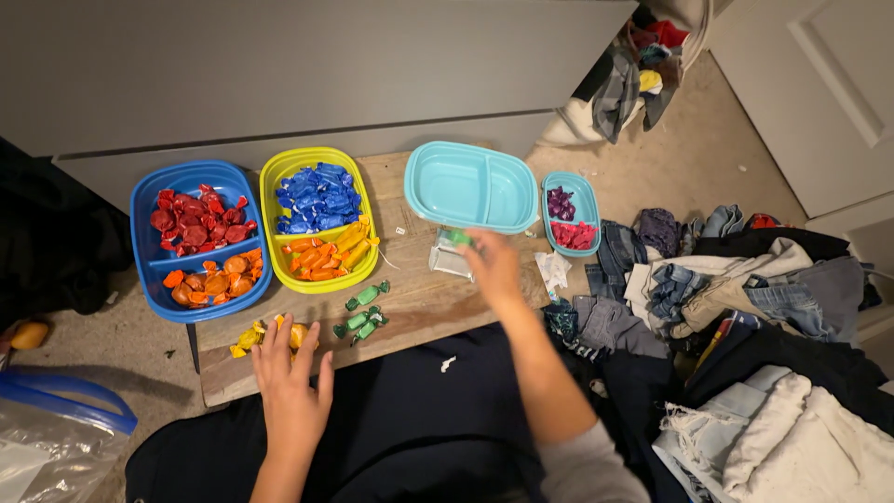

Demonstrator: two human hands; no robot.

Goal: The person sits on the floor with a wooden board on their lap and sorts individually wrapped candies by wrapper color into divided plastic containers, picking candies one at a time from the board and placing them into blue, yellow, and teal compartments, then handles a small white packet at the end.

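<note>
Left hand (291,377) lies flat, fingers spread over the yellow candies (253,335) at the counter (419,298) front edge. Right hand (494,265) pinches a green candy (456,237) just below the empty teal tray (470,186). Best to lift clear of the rim, then release inside one compartment.

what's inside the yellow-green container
The yellow-green container holds blue candies in its far compartment and orange candies in its near one. Deeper layers are covered.

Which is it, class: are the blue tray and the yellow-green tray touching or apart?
Touching. The head view shows the blue tray's right rim pressed against the yellow-green tray's left rim, with no wood visible between them.
</note>
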